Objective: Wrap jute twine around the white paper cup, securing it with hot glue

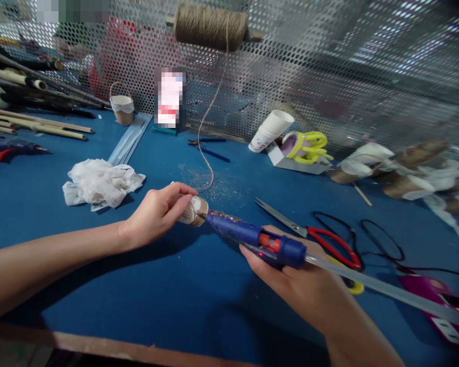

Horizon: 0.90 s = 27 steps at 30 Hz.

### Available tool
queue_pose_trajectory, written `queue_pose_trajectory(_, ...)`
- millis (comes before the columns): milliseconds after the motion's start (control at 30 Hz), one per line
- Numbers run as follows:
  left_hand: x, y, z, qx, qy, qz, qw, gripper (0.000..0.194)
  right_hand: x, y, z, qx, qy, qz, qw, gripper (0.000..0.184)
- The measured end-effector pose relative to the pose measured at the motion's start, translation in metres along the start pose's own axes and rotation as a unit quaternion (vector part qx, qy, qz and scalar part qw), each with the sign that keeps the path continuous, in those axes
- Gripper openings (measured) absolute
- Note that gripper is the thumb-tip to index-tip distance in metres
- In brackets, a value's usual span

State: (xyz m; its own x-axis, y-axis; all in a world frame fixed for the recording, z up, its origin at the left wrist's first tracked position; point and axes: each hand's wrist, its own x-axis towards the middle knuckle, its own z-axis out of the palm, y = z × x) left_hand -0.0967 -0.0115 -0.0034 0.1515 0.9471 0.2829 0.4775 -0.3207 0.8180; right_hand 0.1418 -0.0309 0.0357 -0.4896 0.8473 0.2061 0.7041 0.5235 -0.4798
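Note:
My left hand (158,214) is closed round a small paper cup (194,210), tilted on its side, with brown twine wound about part of it. In my right hand (290,278) is a blue glue gun (237,229), its nozzle right at the twine-wound part of the cup. A long clear glue stick (367,283) runs out of the gun's back end. Twine (213,173) trails from near the cup up to a large spool (210,28) on the mesh. My right fingers are partly hidden beneath the gun.
Scissors (329,244) with red and yellow handles lie beside my right hand. A pink power strip (436,306) and black cords are at the right. White lace (99,181), pliers (210,148), stacked cups (271,130), a small basket (122,109) and another glue gun (11,149) stand or lie farther off.

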Motion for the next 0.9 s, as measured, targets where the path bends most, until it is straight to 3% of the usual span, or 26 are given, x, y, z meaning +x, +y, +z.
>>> queue_pose_trajectory(133,0.0001,-0.0003,-0.0003,0.001,0.005,0.007,1.000,0.026,-0.0023,0.0023,0.0011,-0.010,0.016,-0.010,1.000,0.007)
queue_pose_trajectory(567,0.0011,0.0015,-0.0006,-0.006,0.008,-0.006,1.000,0.026,0.0010,-0.0043,-0.0023,-0.009,-0.023,-0.015,1.000,0.012)
queue_pose_trajectory(767,-0.0010,-0.0004,0.0005,0.002,-0.002,0.002,1.000,0.027,0.0014,-0.0025,-0.0031,-0.018,0.010,-0.021,1.000,0.009)
queue_pose_trajectory(900,-0.0020,-0.0005,0.0006,0.025,0.011,0.043,0.999,0.025,0.0002,0.0007,-0.0034,-0.028,0.025,-0.022,0.999,0.008)
